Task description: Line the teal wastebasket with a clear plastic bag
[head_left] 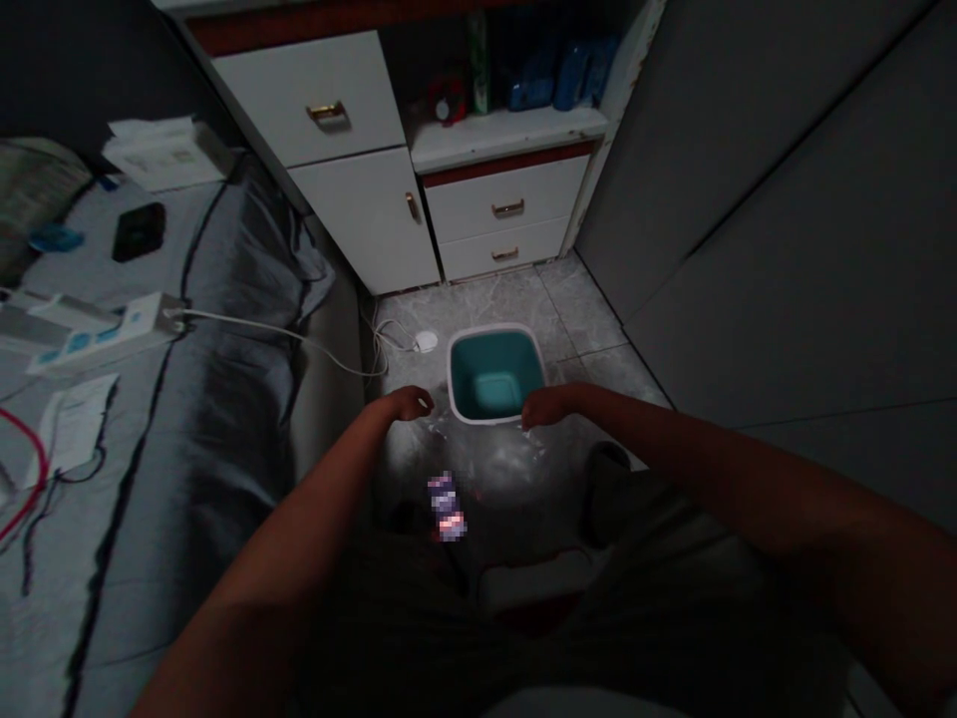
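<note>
A bin [456, 384] with a teal inside and a pale rim stands upright on the tiled floor in front of me. My left hand [410, 403] is just left of it, fingers curled closed with a small gap by the thumb. My right hand [549, 404] is closed at the near right corner of the rim, overlapping it in view; whether they touch I cannot tell. Faint whitish glints, perhaps thin clear film, show below both hands. What the fingers hold is too dim to make out.
A lit phone-like screen [447, 507], blurred, lies near my legs. Left is a bed [246, 329] with a power strip [112, 334], a dark phone [139, 231] and a white box [168, 155]. A cable runs to a white round charger [426, 342]. White drawers [508, 214] stand behind; grey panels [785, 199] are right.
</note>
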Available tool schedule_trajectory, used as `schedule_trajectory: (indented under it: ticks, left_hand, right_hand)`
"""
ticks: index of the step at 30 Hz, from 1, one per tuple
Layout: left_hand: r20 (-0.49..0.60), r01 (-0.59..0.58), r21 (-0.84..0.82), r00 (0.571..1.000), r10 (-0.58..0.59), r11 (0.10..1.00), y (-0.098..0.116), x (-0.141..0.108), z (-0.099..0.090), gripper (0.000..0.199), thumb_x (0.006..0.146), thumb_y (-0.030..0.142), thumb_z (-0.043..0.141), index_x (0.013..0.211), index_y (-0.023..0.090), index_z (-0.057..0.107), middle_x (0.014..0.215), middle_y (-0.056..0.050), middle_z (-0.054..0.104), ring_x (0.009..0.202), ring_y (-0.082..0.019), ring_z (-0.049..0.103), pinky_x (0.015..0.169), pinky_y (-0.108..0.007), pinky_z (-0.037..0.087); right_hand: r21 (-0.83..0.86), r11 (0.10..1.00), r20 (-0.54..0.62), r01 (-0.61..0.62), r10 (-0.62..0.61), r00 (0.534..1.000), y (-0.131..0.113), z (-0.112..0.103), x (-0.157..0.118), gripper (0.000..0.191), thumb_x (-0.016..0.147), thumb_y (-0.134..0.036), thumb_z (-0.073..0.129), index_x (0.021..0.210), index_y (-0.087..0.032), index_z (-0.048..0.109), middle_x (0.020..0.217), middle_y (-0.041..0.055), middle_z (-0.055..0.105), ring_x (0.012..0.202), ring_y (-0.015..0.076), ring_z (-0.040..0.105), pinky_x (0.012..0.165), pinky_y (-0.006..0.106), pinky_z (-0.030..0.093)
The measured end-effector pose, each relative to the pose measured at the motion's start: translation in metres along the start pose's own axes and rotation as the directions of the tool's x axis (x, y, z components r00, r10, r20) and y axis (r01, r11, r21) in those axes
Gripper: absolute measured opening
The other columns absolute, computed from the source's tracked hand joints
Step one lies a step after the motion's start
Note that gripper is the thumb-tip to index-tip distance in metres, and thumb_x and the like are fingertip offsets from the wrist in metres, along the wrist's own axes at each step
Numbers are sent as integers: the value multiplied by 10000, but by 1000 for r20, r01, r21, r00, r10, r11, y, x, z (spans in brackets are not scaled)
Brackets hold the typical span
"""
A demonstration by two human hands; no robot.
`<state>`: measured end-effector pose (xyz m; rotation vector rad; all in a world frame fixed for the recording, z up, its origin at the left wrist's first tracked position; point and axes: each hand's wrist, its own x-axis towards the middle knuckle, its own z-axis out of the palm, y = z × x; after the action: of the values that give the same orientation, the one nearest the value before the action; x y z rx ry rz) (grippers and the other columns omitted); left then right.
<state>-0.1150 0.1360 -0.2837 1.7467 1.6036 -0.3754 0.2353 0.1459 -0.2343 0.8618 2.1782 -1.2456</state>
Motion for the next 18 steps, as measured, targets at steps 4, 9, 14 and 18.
schedule_trajectory:
  ticks: [4,9,14,18]
  left_hand:
    - [39,-28,17,999,28,999,-4,3,3,458,747,254,763,1192,150,802,1092,-119,826,997,-225,761,833,-237,536]
    - [5,-31,-47,1000,31,998,2,2,0,460,736,238,768,1189,162,798,932,-81,832,883,-218,765,761,-248,543]
    - [-68,-66,-69,996,62,995,13,-4,-6,499,757,198,754,1254,167,766,898,-64,818,918,-215,753,797,-252,529]
    - [-63,-80,-41,995,78,996,18,-9,-8,444,779,204,741,1220,157,773,819,-46,785,863,-206,733,778,-258,512]
  right_hand:
    - [50,998,-3,-42,42,999,-7,-12,-9,196,922,-165,685,1004,-107,854,1109,120,815,1025,216,712,861,249,505]
    - [190,982,-1,2,-2,1000,-22,-59,-42,291,867,-251,758,1120,-141,851,984,72,794,702,134,678,666,233,501]
    - [197,964,-433,177,-77,898,-40,-114,-75,255,910,-259,687,1092,-182,850,939,43,779,571,84,614,625,222,494]
    - [161,973,-800,164,31,600,-33,-137,-68,274,943,-232,604,1072,-172,838,908,50,757,624,115,637,716,261,539]
